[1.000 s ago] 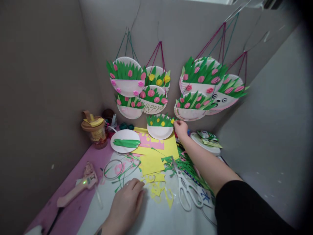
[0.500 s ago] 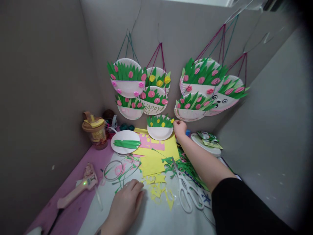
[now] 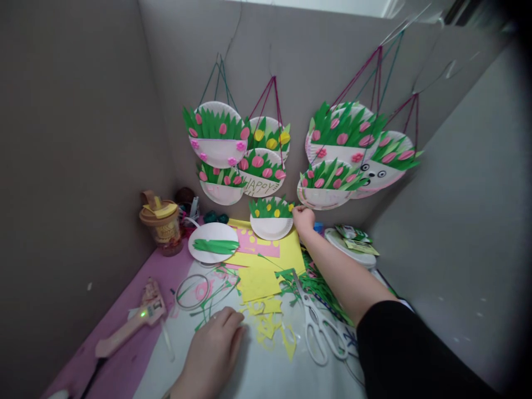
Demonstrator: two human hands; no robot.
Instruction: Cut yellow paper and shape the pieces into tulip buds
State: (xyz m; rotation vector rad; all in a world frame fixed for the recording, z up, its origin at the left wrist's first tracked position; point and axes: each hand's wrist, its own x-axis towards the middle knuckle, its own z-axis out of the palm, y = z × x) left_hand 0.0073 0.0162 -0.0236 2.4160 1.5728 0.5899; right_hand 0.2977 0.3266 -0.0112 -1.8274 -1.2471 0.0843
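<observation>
My right hand (image 3: 304,217) reaches to the right edge of a small paper-plate basket (image 3: 271,228) leaning at the back. Its fingers are pinched on a yellow paper flower (image 3: 291,207) against the green paper grass (image 3: 266,208). Several yellow flowers dot that grass. Near the front, my left hand (image 3: 218,343) rests palm down on the pale table cover, fingers loosely curled together, holding nothing that I can see. Close to it lie yellow paper scraps (image 3: 268,324) and a yellow paper piece (image 3: 258,284).
White-handled scissors (image 3: 318,327) lie at the right by green scraps (image 3: 322,285). A glue gun (image 3: 133,327) with a lit green light lies left. A plate with green strips (image 3: 213,243) and a brown-lidded cup (image 3: 160,224) stand behind. Decorated plate baskets (image 3: 218,149) hang on the wall.
My right hand has shifted slightly left, bringing the yellow flower closer in against the basket's grass. The view has tipped up a little. My left hand stays put.
</observation>
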